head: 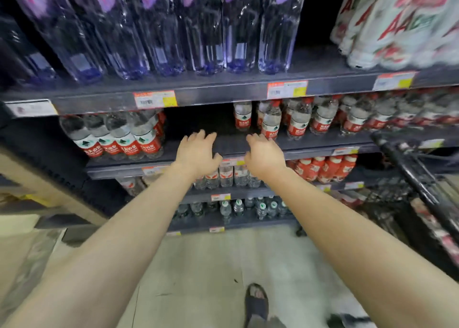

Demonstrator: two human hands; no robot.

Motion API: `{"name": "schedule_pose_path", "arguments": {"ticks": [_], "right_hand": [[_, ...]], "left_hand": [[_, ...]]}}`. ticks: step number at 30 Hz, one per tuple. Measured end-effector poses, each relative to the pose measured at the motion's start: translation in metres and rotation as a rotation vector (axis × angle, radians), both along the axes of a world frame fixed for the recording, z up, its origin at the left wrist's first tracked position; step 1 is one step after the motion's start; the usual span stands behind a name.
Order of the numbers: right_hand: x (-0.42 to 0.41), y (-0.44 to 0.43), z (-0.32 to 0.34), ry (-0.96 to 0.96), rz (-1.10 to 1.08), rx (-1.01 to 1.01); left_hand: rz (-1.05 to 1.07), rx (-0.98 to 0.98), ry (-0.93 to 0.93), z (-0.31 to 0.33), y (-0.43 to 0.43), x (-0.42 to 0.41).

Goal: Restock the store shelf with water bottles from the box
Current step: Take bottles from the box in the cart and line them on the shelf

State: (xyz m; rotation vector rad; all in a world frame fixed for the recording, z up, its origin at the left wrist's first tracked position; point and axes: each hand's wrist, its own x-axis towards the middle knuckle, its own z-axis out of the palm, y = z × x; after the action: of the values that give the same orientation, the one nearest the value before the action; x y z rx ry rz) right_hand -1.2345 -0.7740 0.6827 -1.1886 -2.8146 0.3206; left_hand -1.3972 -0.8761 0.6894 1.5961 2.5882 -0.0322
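Both forearms (139, 230) bare right to the frame edge. Left hand (198, 151) and right hand (264, 153) bare as well. One foot in a dark open-toe slide sandal (257, 303), toes showing. Grey trouser hem (269, 322) just above it. Second dark sandal (347, 319) partly in view, blurred.

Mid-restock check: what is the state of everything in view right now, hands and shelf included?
left hand: empty, fingers relaxed, at the shelf's front edge.
right hand: empty, fingers relaxed, beside a front bottle.
middle shelf: bare gap in its centre.
left red-label bottles: standing, packed side by side.
right red-label bottles: standing, in rows.
tall blue bottles: standing on the upper shelf.
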Motion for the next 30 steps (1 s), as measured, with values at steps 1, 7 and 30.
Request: {"name": "schedule_pose_path", "arguments": {"ticks": [1,7,30], "right_hand": [[0.015,-0.01,0.019,0.001,-0.019,-0.026],[0.104,-0.038,0.106,0.022,-0.087,-0.117],[0.639,0.013,0.211,-0.023,-0.407,-0.128]], "left_hand": [[-0.014,-0.003,-0.028,0.015,-0.009,0.013],[-0.071,0.051,-0.145,0.101,-0.029,0.103],[-0.401,0.146,-0.203,0.201,0.064,0.596]]}}
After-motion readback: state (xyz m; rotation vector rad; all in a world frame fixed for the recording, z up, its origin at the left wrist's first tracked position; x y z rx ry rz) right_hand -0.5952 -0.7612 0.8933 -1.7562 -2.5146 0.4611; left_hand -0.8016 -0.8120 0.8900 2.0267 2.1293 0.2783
